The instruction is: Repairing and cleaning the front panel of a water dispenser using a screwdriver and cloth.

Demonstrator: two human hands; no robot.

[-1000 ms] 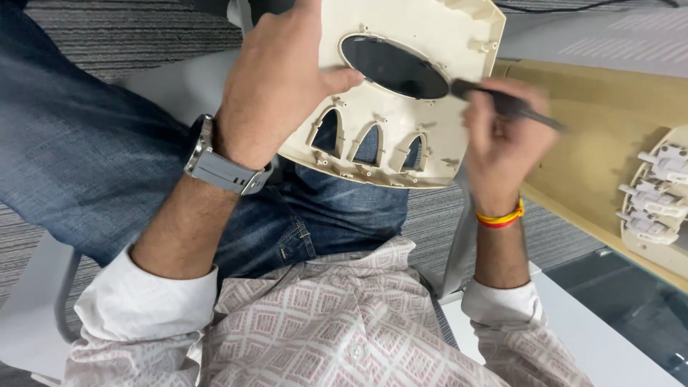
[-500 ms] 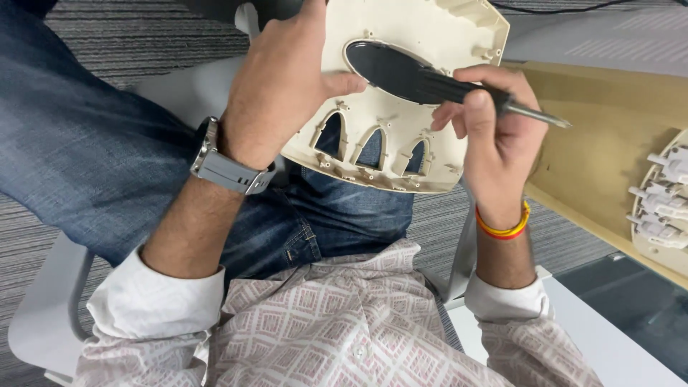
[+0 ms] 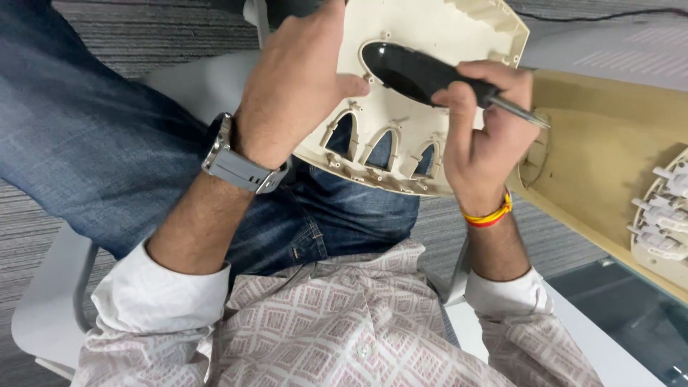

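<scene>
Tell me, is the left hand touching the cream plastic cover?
Touching. The head view shows the left hand gripping the cream cover, its thumb pressed on the face beside the dark oval opening.

A cream plastic housing [image 3: 437, 43] is running out of the top edge of the frame, its upper part cut off, while the left hand [image 3: 294, 86] is covering its left side and hiding the fingers behind the panel. The right hand [image 3: 476, 143] is wrapping around a black-handled screwdriver [image 3: 430, 75], concealing the middle of the handle; the metal tip is too fine to tell its type. At the right edge, a second cream part with white clips [image 3: 663, 222] is being cropped, most of it out of view. A wooden table [image 3: 609, 165] is also running out at the right edge. The white chair [image 3: 50, 301] is lying mostly hidden beneath the person's legs.
</scene>
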